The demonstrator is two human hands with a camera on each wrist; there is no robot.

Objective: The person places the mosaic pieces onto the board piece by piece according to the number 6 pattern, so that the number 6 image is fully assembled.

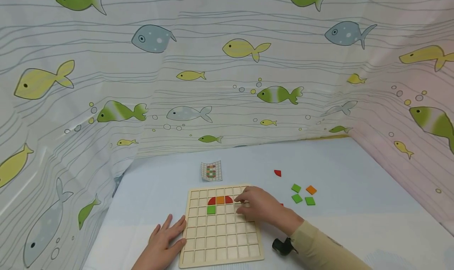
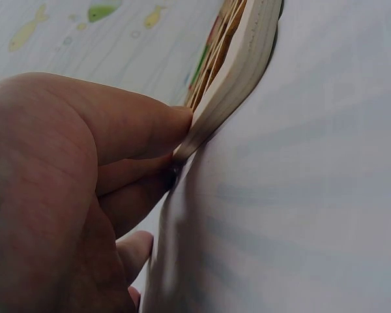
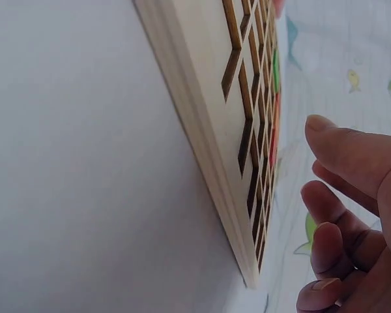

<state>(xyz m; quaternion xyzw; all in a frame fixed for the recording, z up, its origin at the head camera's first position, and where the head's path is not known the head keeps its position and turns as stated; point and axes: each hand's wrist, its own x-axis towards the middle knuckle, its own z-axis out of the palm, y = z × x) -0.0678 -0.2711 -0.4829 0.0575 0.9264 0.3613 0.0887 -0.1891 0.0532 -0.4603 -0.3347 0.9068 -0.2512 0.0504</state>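
Note:
A wooden grid board (image 1: 221, 238) lies flat on the table. In its upper rows sit two red quarter-round tiles (image 1: 212, 201), an orange square tile (image 1: 220, 200) between them and a green square tile (image 1: 211, 209) below the left red one. My left hand (image 1: 161, 240) rests at the board's left edge, thumb and fingertips touching its side, as the left wrist view also shows. Over the board's upper right hovers my right hand (image 1: 257, 205), thumb and fingers apart, with nothing between them; its fingertips are close to the right red tile. In the right wrist view its fingers are loosely bent.
Behind the board lies a small printed pattern card (image 1: 211, 171). To the right are several loose green tiles (image 1: 296, 198), an orange tile (image 1: 311, 190) and a red quarter-round tile (image 1: 278, 173). Another red piece is partly hidden by the right wrist. A black object (image 1: 281, 246) shows under the right sleeve.

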